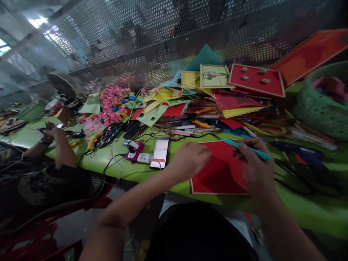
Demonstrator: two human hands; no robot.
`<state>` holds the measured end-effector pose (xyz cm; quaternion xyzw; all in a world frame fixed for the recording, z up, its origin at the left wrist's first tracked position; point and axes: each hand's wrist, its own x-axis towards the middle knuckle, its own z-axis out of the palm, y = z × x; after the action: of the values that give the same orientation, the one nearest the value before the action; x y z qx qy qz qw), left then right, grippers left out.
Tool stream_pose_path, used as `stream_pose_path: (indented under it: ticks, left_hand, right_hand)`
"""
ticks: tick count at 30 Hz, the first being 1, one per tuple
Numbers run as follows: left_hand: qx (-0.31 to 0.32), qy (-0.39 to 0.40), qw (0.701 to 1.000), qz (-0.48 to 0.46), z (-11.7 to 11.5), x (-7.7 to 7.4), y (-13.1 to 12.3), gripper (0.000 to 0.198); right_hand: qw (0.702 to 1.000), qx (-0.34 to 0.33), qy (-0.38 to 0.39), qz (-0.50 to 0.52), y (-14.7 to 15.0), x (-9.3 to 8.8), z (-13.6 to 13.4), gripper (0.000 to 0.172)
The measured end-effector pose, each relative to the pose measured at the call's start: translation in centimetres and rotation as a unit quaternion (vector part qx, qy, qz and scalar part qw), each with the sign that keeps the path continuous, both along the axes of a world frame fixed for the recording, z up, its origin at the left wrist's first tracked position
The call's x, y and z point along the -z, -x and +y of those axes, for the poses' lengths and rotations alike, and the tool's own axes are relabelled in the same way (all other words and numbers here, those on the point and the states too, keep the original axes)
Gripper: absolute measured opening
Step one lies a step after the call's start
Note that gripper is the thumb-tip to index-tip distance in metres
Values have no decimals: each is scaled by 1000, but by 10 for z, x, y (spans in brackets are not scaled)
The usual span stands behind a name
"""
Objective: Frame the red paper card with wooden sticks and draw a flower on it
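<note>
In my right hand [255, 163] is a slim teal pen [258, 152], its tip end pointing left and slightly up. Below both hands lies a red board [217, 177] with a thin pale border, flat on the green tabletop near the front edge. Over the board's upper left part is my left hand [191, 159], its fingers curled in and slightly blurred. Whatever those fingers may hold is hidden. A phone [160, 154] with a lit screen lies just left of my left hand.
A purple power strip [135, 154] with cables sits left of the phone. Behind are piled coloured cards [174, 94], pens and pink paper pieces [114, 101]. At right are a dark blue glue gun [307, 156] and a green basket [323, 105]. Another person's hands [53, 132] are at far left.
</note>
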<state>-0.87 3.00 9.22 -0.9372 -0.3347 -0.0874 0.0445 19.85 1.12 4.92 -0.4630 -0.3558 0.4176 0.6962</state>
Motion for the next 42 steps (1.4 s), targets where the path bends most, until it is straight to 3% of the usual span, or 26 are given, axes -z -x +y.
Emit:
stream_pose_path:
  ticks: [3,6,11,18,24,32,37,42]
  left_hand:
    - [138,24,990,11,-38,15,-11,34]
    - [189,24,982,9,-59,35,-17,45]
    - [250,13,968,25,-64,59,-25,38]
    - [329,-17,944,-35,-58,63,-35,37]
    - [306,14,951,-44,-64,71,-28,39]
    - [289,18,957,-20,-77,92,-24,44]
    - [288,-2,956,-50,-76,100,-27,42]
    - [276,-13,959,-55,-74,99,-30,43]
  right_hand:
    - [1000,10,10,-11,0,0,2,11]
    - [999,28,16,-19,1,-1,5,12]
    - [998,2,53,-41,4,2,10,14]
    - [975,-134,118,-134,6,19,14,20]
    - [957,-153,154,-191,5,25,17,21]
    - [960,-116,155,-203,7,25,14,22]
    - [969,-96,141,-180,11,14,11,22]
    - [955,-131,148,-220,16,4,9,23]
